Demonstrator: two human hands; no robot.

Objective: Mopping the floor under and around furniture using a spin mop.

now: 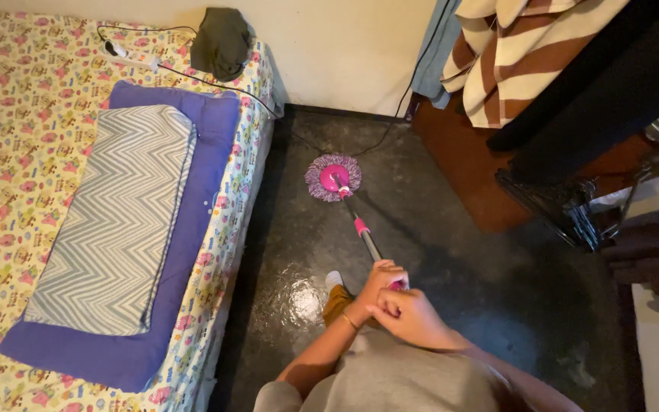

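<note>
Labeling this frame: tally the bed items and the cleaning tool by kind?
Pillows: 2 (grey chevron pillow, purple pillow)
Power strip: 1
Dark cloth: 1
Mop: 1, handle gripped by left hand and right hand
Total: 5

Dark glossy floor (436, 252), cream wall (345, 53), bed with patterned sheet (17, 152), striped blanket (520, 53) hanging at right

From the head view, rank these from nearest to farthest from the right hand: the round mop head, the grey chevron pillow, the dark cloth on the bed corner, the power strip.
From the right hand gripping the mop handle:
1. Round mop head, ahead on the dark floor.
2. Grey chevron pillow, left, on the purple cushion.
3. Dark cloth, far bed corner by the wall.
4. Power strip, farther left on the bed.
</note>
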